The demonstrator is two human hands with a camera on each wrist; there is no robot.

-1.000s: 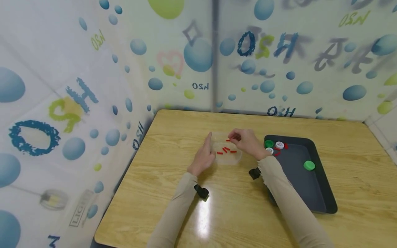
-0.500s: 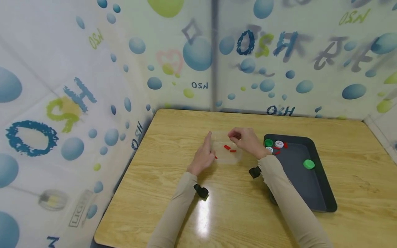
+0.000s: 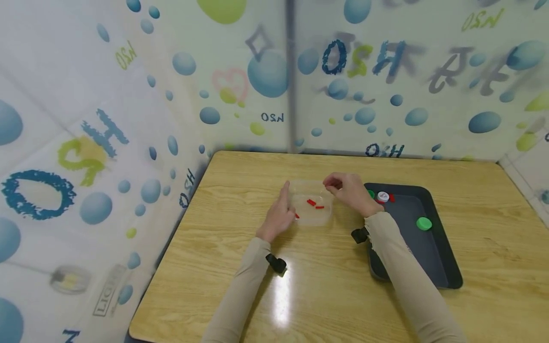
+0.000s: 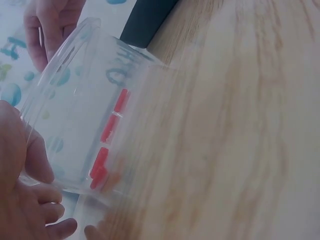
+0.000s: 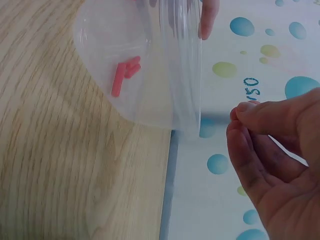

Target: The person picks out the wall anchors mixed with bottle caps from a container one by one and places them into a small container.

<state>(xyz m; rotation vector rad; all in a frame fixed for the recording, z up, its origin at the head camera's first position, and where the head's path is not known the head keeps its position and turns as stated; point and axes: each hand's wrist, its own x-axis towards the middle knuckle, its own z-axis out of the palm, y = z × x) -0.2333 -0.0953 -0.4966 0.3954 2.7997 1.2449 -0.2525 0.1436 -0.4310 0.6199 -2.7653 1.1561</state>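
Observation:
A clear plastic container [image 3: 312, 222] stands on the table, with several small red strips [image 4: 110, 129] lying on its bottom. My left hand [image 3: 278, 216] holds its left side, index finger stretched along the wall, the other fingers bent at the rim in the left wrist view. Just off the container's right back corner is my right hand [image 3: 350, 193]. Its thumb and index finger [image 5: 242, 145] meet in a pinch on a small red strip [image 5: 233, 114], which is mostly hidden by the fingertips.
To the right sits a dark grey tray [image 3: 413, 257]. It holds a light green cap [image 3: 423, 224], a white cap [image 3: 383, 196] and red pieces [image 3: 392, 198]; my right forearm crosses its left side. A printed wall [image 3: 240, 119] rises behind the table.
Red strips in the container have shifted toward its left side under my left hand. My right hand has drawn back to the right, toward the tray, fingers still pinched.

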